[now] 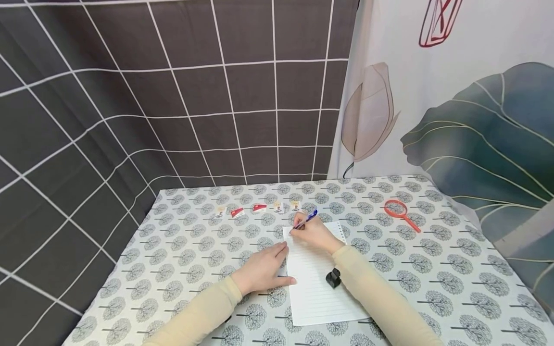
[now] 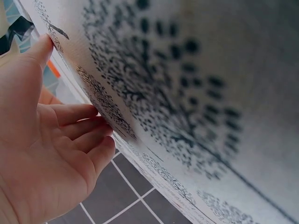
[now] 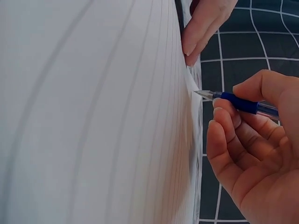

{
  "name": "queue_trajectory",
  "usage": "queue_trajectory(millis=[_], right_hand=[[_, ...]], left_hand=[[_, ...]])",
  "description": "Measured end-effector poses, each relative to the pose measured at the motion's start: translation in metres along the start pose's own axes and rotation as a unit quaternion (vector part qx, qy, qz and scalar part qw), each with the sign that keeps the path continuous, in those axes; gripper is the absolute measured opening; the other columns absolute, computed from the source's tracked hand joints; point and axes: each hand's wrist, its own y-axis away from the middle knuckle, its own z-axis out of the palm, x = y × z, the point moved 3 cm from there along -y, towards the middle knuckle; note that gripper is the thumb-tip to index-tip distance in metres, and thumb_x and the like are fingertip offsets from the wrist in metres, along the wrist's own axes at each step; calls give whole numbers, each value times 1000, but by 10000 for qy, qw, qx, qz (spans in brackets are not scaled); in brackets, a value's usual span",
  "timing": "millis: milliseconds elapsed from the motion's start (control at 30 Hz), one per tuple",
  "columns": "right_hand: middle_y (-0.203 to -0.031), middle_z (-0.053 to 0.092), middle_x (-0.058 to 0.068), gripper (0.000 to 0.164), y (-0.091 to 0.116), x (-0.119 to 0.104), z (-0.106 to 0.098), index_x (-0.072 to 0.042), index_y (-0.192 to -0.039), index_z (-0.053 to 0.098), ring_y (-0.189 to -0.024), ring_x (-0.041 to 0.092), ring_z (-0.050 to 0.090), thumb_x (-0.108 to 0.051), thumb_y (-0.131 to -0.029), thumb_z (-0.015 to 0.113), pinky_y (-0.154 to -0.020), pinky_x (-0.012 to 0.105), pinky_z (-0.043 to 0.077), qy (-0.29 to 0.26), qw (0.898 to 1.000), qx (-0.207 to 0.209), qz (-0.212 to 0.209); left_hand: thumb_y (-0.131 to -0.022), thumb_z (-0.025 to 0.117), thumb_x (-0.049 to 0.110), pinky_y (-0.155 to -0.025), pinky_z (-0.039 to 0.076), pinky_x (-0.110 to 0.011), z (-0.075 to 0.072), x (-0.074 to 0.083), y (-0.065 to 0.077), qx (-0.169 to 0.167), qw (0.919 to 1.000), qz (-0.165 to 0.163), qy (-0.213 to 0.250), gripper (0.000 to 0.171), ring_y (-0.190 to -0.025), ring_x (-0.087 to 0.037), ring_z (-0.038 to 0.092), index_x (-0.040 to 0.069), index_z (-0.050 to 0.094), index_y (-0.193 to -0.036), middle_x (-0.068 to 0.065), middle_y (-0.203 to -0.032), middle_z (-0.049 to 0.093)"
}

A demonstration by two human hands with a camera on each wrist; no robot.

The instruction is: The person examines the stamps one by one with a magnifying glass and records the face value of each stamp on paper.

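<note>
A sheet of lined paper (image 1: 309, 293) with punched holes along its top right edge lies on the table. My right hand (image 1: 319, 235) pinches a blue pen (image 1: 311, 215) between thumb and fingers near the top left of the sheet. From the right wrist view, the tip of the pen (image 3: 240, 103) meets the paper (image 3: 103, 116). My left hand (image 1: 264, 270) rests flat at the sheet's left edge, its thumb on the paper. In the left wrist view the left hand (image 2: 56, 140) has its fingers extended against the patterned cloth and grips nothing.
Beyond the paper, several small cards lie in a row, among them a red and white card (image 1: 259, 207) and a picture card (image 1: 295, 206). To the right lies a red magnifying glass (image 1: 412, 224). A dark gridded curtain (image 1: 195, 91) hangs behind the tree-patterned tablecloth (image 1: 190, 250).
</note>
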Motion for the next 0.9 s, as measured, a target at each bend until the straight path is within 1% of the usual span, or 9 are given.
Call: queue_trajectory(millis=[200, 367, 467, 600, 733, 900], right_hand=[[-74, 62, -2, 16, 1, -1, 2, -13, -86, 56, -64, 12, 55, -10, -85, 71, -58, 24, 49, -144, 9996, -216, 79], [-70, 60, -4, 15, 2, -1, 4, -14, -84, 57, -60, 10, 49, -11, -85, 71, -53, 21, 42, -164, 9993, -326, -5], [-65, 57, -6, 15, 3, -2, 5, -14, -82, 57, -57, 9, 46, -10, -84, 71, -51, 20, 39, -170, 9991, -388, -92], [-63, 53, -7, 15, 2, -3, 5, -14, -82, 57, -55, 7, 44, -9, -83, 70, -49, 19, 37, -171, 9992, -352, -123], [-62, 55, -5, 14, 2, -5, 4, -14, -82, 57, -52, 7, 46, -9, -85, 69, -46, 19, 38, -205, 9995, -220, -70], [-64, 56, -5, 13, 1, -8, 3, -13, -83, 56, -52, 7, 47, -11, -85, 69, -46, 19, 39, -41, 9997, -229, -3]], left_hand=[[-93, 56, 67, -113, 41, -40, 0, 1, 1, -62, 10000, -45, 63, 90, -139, -32, 46, -4, 46, -147, -20, -154, 43], [-92, 56, 68, -113, 42, -39, 1, 1, 1, -56, 10000, -29, 77, 90, -139, -31, 46, -3, 47, -147, -19, -154, 44], [-92, 56, 68, -113, 43, -40, 2, 1, 2, -28, 10000, -14, 90, 90, -139, -31, 46, -3, 47, -147, -19, -153, 44], [-92, 56, 68, -112, 44, -39, 2, 1, 1, -31, 10000, -26, 68, 90, -139, -31, 46, -3, 47, -147, -19, -153, 44], [-92, 56, 68, -112, 43, -39, 3, 0, 0, -42, 10000, -39, 38, 90, -139, -30, 46, -2, 47, -148, -18, -154, 44], [-92, 56, 68, -113, 43, -39, 3, -1, -1, -20, 10000, -65, 54, 90, -140, -30, 45, -2, 47, -148, -18, -154, 44]])
